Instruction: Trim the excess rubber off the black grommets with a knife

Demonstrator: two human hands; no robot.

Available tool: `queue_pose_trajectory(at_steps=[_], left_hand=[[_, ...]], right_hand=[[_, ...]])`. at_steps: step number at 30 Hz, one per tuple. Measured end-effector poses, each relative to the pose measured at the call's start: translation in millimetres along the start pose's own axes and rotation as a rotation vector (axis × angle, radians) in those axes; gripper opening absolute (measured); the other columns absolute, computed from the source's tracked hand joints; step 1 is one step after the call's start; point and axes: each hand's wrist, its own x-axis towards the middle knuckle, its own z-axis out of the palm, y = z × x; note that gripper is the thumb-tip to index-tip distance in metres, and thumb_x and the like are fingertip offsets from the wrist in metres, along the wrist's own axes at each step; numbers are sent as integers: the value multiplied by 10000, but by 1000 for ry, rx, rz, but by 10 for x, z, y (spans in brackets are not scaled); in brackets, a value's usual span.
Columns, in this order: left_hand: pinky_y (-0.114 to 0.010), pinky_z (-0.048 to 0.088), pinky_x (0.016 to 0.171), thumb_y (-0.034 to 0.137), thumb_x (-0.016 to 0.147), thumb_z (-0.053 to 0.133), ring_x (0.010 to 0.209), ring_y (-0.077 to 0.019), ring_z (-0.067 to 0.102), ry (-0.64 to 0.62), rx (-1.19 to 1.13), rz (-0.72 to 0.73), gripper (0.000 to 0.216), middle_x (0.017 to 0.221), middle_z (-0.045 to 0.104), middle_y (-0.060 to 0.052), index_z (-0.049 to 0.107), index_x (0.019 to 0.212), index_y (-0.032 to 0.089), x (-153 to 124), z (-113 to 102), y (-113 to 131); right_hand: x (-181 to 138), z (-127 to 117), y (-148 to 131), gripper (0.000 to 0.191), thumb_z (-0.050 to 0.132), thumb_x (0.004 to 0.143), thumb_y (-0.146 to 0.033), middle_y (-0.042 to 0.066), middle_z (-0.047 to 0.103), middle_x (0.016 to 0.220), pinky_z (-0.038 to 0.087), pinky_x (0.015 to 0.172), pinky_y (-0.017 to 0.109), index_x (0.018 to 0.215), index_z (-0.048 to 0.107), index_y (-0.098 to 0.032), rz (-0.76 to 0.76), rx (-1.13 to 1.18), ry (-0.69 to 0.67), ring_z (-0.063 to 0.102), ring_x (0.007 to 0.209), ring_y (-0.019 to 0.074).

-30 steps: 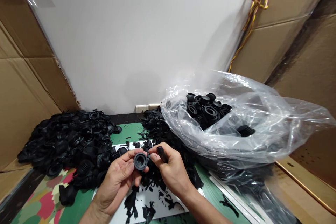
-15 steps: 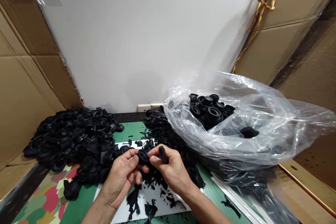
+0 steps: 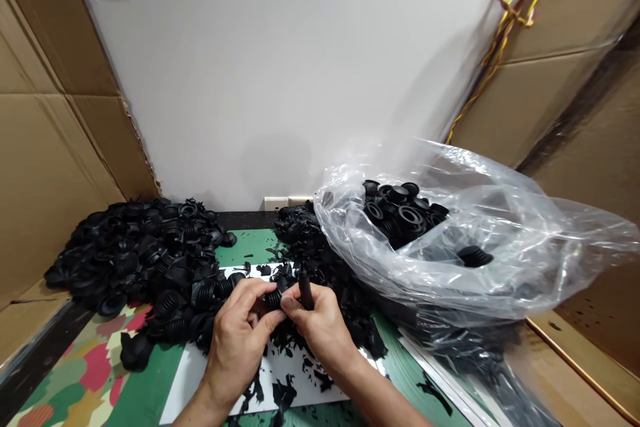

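In my left hand (image 3: pixel 235 337), closed between thumb and fingers, is a small black ribbed rubber bellows (image 3: pixel 273 298), its ribbed side showing. My right hand (image 3: pixel 323 323) is closed round a dark stick-like tool (image 3: pixel 305 290) that stands up between thumb and forefinger. The right thumb and fingertip meet the right side of the bellows; the tool's lower end is hidden in the hand. Beneath both hands lies a white board (image 3: pixel 187 373) strewn with black rubber scraps (image 3: pixel 284 392).
A heap of black rubber bellows (image 3: pixel 135 253) fills the left side. Behind my hands is a pile of black trimmings (image 3: pixel 310 233). At right, a clear plastic bag (image 3: pixel 520 280) holds several ribbed pieces. Cardboard walls (image 3: pixel 45 140) flank the table, and yellow-brown twisted wires (image 3: pixel 505 23) hang at right.
The bellows has turned from its ring-shaped open end to its ribbed side. My left hand has rolled over it, back of the hand up, while the right hand stays close by.
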Motion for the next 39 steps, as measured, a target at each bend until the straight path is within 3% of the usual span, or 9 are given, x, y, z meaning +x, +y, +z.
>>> queue_pose_trajectory(at_steps=[9,16,19,24,27,30,32,36,39], left_hand=[[-228,449,508,133,476,806,484,-120,548,81,-101,-205,250,544,658,8,712,706,156,58,23,25],[-200,400,426,192,473,820,410,-100,502,75,-104,-229,240,428,591,27,697,673,143,66,14,30],[-199,387,407,214,467,827,400,-103,493,70,-54,-241,246,406,577,23,702,665,136,67,7,22],[-192,350,380,240,433,829,379,-95,463,84,-12,-296,290,384,547,30,700,666,125,65,0,-9],[-199,358,384,262,443,804,385,-91,439,87,-5,-318,285,387,514,53,689,672,137,48,-7,-53],[-223,401,420,281,482,767,427,-103,451,74,35,-291,252,439,524,54,687,682,151,31,-16,-95],[-229,410,443,279,510,746,461,-110,466,61,75,-239,211,491,550,41,690,674,158,26,-19,-100],[-218,383,454,244,525,724,490,-101,459,40,123,-121,135,585,593,21,700,634,168,29,-12,-61],[-217,376,458,236,526,720,501,-101,461,33,115,-85,118,620,606,13,703,623,171,25,-6,-45]], right_hand=[[-28,44,57,347,777,552,-404,-122,300,411,166,388,206,597,512,-185,201,325,-22,199,366,37],[-50,42,43,349,784,573,-388,-126,295,413,153,399,199,604,507,-177,258,374,-92,173,382,30],[-38,14,13,370,788,564,-429,-107,338,426,187,401,204,599,530,-167,210,256,-80,239,381,41],[8,-184,-100,393,731,661,-522,-9,551,606,383,511,246,750,674,-144,-113,75,96,457,518,109],[21,-306,-156,463,642,744,-600,7,563,667,436,578,255,884,701,-163,-257,58,126,503,615,136],[16,-333,-161,507,618,749,-633,-32,505,613,412,451,221,956,677,-174,-248,152,45,449,482,93],[7,-300,-151,507,660,704,-637,-41,513,588,430,412,221,899,668,-168,-199,262,-2,471,428,86],[-21,-199,-139,382,837,588,-460,8,650,617,538,533,259,744,666,-157,-117,351,-76,633,532,142],[-40,-151,-132,311,862,577,-363,31,696,653,549,564,252,737,693,-158,-108,342,-81,674,599,163]])
